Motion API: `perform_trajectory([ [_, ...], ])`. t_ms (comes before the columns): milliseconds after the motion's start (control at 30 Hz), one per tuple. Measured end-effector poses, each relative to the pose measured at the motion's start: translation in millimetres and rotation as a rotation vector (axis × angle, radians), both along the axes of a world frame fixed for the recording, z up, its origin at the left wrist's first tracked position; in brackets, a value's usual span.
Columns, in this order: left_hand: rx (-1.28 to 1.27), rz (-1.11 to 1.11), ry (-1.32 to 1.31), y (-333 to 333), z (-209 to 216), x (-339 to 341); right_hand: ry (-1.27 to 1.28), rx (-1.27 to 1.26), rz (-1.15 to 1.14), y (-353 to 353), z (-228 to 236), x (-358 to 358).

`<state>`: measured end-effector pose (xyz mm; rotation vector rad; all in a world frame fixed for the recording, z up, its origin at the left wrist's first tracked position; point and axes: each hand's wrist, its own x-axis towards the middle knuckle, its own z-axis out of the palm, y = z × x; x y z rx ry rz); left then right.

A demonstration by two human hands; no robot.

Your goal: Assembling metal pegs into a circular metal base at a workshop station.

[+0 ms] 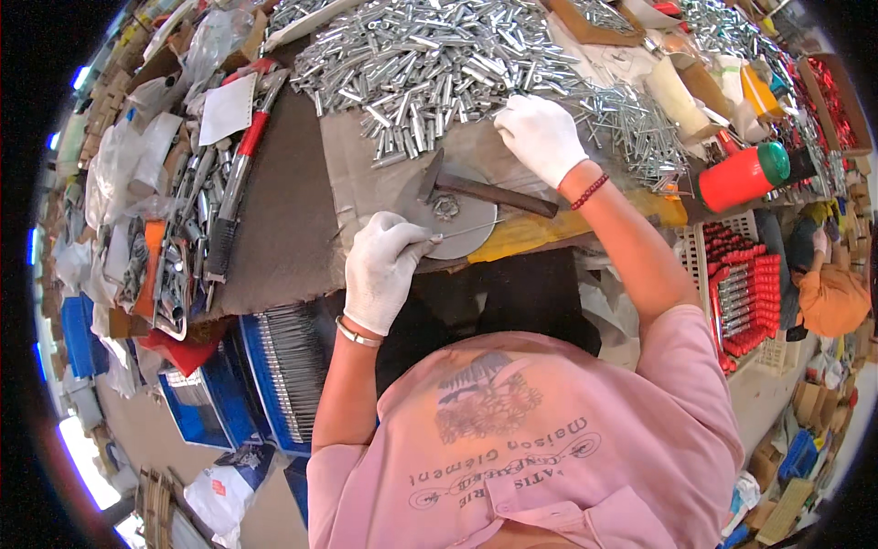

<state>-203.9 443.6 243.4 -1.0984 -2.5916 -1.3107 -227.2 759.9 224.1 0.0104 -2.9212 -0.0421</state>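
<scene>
My left hand (382, 273), in a white glove, is closed in a pinch on a thin metal rod (471, 227) that points right over a round grey plate (477, 240). At the near edge of a heap of short silver metal tubes (430, 69) is my right hand (540, 137), also gloved. Its fingers are curled together, and whatever they hold is hidden. Between the hands a hammer (498, 194) lies with its head to the left and its wooden handle to the right. A small round metal piece (445, 207) sits on the plate beside the hammer head.
Right of the tubes lies a pile of thin metal rods (640, 137), near a red bottle with a green cap (743, 176). Mixed tools (197, 210) crowd the left side. Blue bins (261, 375) and a crate of red-handled tools (745, 293) flank me; another person (832, 288) is at far right.
</scene>
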Motion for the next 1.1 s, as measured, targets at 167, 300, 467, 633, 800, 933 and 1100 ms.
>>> perform_trajectory([
  [167,-0.002,0.013,-0.034,1.3,-10.1,-0.7,0.040,0.066,-0.004,-2.6,-1.4,-1.7],
  [300,-0.059,0.026,0.030,-0.8,-10.5,-1.1,0.118,-0.409,0.078,-30.5,23.7,27.3],
  [467,-0.077,0.047,0.046,-1.7,-7.0,1.8,-0.036,-0.927,0.170,-87.9,47.3,79.3],
  [633,-0.055,0.034,-0.013,-2.4,-12.8,1.2,0.057,-0.962,0.232,-108.7,31.3,86.5],
  [800,0.033,0.021,-0.001,-0.5,-17.1,-0.6,0.154,-0.744,0.361,-110.8,22.1,80.9],
  [933,0.040,0.051,-0.002,-4.0,-17.1,0.4,0.188,-0.778,0.359,-117.7,20.2,76.9],
  [1100,-0.015,0.073,0.116,-8.1,-19.7,1.5,0.165,-0.587,0.412,-121.3,29.9,74.5],
])
